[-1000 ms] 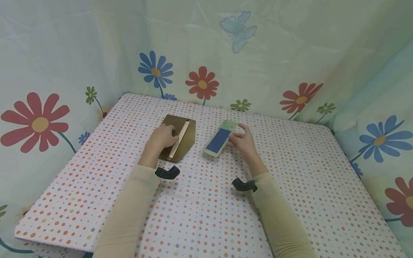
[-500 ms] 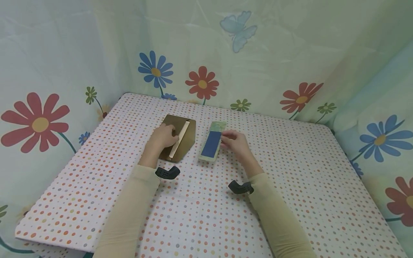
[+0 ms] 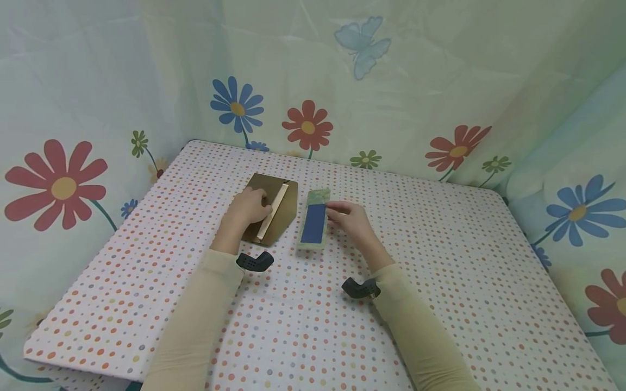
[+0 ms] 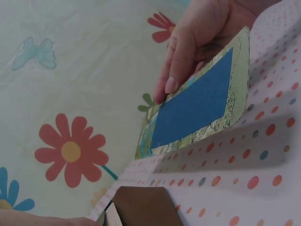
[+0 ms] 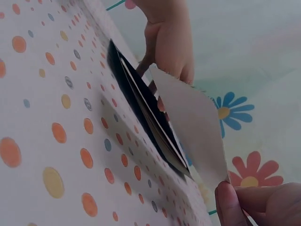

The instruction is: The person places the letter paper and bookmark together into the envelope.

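Observation:
A long card (image 3: 313, 224), patterned pale green with a blue rectangle on its face, is held slightly tilted above the table. My right hand (image 3: 353, 221) pinches it by its right edge between thumb and fingers; the back, in the right wrist view, is plain pale. To its left lies a brown, envelope-like folder (image 3: 285, 209) with a pale strip across it. My left hand (image 3: 248, 207) grips the folder beside the strip, fingers curled. From the side, in the right wrist view, the folder gapes open, with pale layers inside; the card partly hides the left fingertips.
The table (image 3: 303, 315) is covered by a white cloth with coloured dots. Flower-printed curtains (image 3: 420, 81) stand behind it and at both sides. A black wrist mount (image 3: 255, 262) sits at each sleeve cuff.
My right hand has moved left and slightly nearer, bringing the card close to the folder and turning it more upright in the head view. The left hand and folder have stayed put.

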A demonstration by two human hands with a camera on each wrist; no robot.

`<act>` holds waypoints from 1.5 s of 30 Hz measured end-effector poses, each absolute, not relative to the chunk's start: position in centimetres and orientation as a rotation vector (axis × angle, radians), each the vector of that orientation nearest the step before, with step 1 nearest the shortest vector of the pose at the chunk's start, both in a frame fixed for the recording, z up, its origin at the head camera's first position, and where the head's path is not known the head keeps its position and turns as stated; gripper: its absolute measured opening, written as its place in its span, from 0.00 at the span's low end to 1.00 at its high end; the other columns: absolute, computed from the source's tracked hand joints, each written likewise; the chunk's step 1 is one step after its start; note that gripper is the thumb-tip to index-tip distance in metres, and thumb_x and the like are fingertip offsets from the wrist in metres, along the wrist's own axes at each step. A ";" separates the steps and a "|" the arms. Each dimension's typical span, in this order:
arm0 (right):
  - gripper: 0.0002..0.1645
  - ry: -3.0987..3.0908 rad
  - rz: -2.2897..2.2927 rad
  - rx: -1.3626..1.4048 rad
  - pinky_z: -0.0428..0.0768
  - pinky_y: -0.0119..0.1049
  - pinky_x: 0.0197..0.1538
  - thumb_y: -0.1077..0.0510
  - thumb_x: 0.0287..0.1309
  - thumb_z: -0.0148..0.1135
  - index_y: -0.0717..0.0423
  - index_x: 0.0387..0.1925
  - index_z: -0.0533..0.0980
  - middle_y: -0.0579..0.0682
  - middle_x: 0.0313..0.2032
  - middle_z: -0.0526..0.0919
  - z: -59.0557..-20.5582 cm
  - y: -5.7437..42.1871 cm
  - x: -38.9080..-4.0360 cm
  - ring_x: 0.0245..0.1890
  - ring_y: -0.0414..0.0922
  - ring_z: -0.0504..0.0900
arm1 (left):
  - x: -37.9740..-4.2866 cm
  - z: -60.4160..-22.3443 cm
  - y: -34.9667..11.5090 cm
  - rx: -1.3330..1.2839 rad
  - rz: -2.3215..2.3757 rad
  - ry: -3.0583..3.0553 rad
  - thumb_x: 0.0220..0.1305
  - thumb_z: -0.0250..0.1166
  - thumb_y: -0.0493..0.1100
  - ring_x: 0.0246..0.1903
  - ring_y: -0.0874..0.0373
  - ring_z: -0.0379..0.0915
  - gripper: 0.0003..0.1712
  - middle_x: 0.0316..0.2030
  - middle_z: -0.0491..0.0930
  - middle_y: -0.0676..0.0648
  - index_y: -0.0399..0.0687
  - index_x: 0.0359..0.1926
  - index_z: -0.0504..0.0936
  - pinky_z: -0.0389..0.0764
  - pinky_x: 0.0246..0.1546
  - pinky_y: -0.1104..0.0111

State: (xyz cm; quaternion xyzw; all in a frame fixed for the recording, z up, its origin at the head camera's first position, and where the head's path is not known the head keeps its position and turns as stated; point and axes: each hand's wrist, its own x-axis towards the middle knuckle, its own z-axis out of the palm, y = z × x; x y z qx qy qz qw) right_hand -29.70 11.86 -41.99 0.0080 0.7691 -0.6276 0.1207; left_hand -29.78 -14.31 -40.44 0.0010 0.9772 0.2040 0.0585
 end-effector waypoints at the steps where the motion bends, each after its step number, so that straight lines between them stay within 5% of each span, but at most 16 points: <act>1: 0.19 2.242 -1.833 0.020 0.81 0.31 0.48 0.59 0.63 0.58 0.57 0.56 0.75 0.54 0.51 0.78 -42.1 11.7 -29.7 0.40 0.39 0.83 | -29.8 -40.4 -14.3 0.007 0.615 2.961 0.64 0.55 0.50 0.59 0.38 0.67 0.30 0.63 0.65 0.34 0.43 0.64 0.69 0.71 0.58 0.47; 10: 0.19 2.241 -1.792 0.023 0.82 0.31 0.47 0.58 0.62 0.60 0.54 0.55 0.76 0.53 0.50 0.79 -42.6 10.4 -29.2 0.38 0.37 0.83 | -29.8 -40.5 -14.3 0.009 0.609 2.968 0.63 0.55 0.50 0.59 0.37 0.67 0.29 0.63 0.66 0.34 0.43 0.64 0.69 0.71 0.58 0.47; 19: 0.16 2.250 -1.805 -0.009 0.83 0.32 0.44 0.63 0.61 0.59 0.61 0.50 0.74 0.55 0.46 0.78 -43.0 9.4 -28.8 0.35 0.37 0.82 | -29.9 -40.5 -14.2 0.003 0.594 2.962 0.64 0.55 0.51 0.60 0.38 0.66 0.29 0.63 0.65 0.35 0.44 0.64 0.69 0.70 0.59 0.48; 34: 0.17 2.385 -1.659 -0.055 0.77 0.39 0.57 0.57 0.63 0.59 0.52 0.53 0.78 0.53 0.55 0.79 -43.4 8.9 -28.2 0.56 0.47 0.79 | -30.0 -40.7 -14.1 0.003 0.573 2.968 0.64 0.55 0.51 0.61 0.37 0.65 0.30 0.64 0.63 0.34 0.44 0.64 0.69 0.71 0.58 0.48; 41: 0.20 2.654 -1.359 -0.352 0.75 0.38 0.60 0.58 0.62 0.60 0.57 0.55 0.77 0.53 0.61 0.70 -43.3 8.6 -28.3 0.60 0.50 0.74 | -30.0 -40.7 -14.2 0.019 0.567 2.959 0.64 0.54 0.51 0.62 0.37 0.63 0.30 0.65 0.63 0.35 0.45 0.65 0.68 0.69 0.60 0.47; 45: 0.23 2.776 -0.999 -0.683 0.69 0.45 0.65 0.56 0.61 0.60 0.57 0.58 0.75 0.54 0.65 0.67 -43.1 8.8 -28.3 0.65 0.52 0.68 | -30.0 -40.7 -14.2 0.018 0.572 2.958 0.64 0.54 0.51 0.62 0.37 0.63 0.30 0.65 0.62 0.35 0.45 0.65 0.68 0.69 0.60 0.47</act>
